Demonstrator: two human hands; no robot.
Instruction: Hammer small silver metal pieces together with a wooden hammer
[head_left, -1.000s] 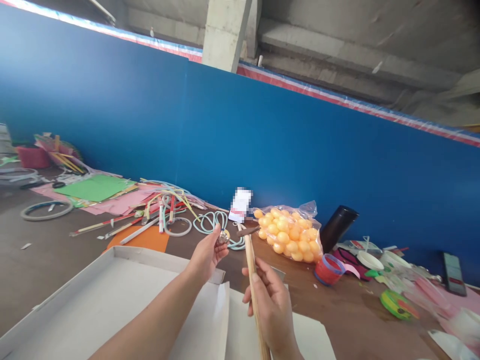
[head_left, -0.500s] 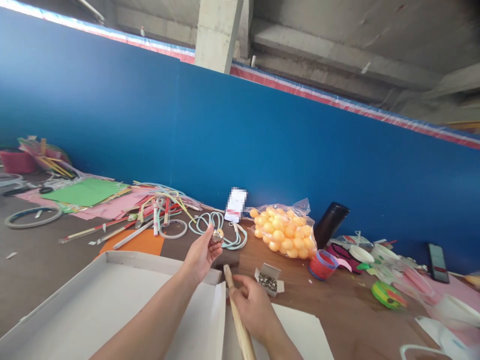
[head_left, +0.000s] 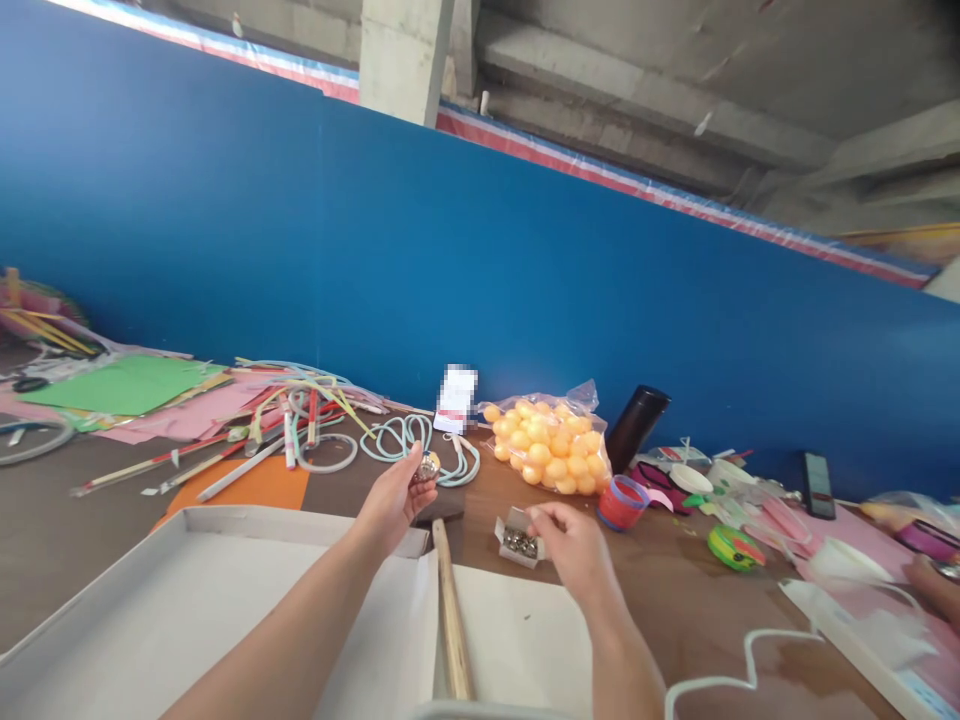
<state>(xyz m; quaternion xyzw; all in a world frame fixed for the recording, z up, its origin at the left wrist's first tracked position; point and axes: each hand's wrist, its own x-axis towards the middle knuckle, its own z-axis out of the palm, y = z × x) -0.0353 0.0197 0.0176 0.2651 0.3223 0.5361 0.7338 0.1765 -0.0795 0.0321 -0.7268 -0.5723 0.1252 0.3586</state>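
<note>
My left hand (head_left: 391,505) is closed around a shiny silver round object (head_left: 427,467), held up over the table; its exact kind is unclear. My right hand (head_left: 577,550) is at the right edge of a small open cardboard box (head_left: 516,558) of small shiny metal pieces (head_left: 520,541). Its thumb and forefinger are pinched together at the box flap, and I cannot tell what is between them. Between my forearms lies a wooden handle (head_left: 454,625), with a dark piece at its far end. Under it are white card (head_left: 525,640) and a shallow white box lid (head_left: 247,570).
Beyond my hands are a bag of orange balls (head_left: 551,445), coiled pale-blue tubing (head_left: 401,440), a dark bottle (head_left: 637,428) and a red-and-blue tub (head_left: 622,502). Paper and sticks lie left. A phone (head_left: 818,485) leans at right, near another person's hand (head_left: 934,588).
My right hand has let go of the wooden handle and moved right to the small box. The handle now lies on the card. My left hand keeps the silver object; the view has shifted right.
</note>
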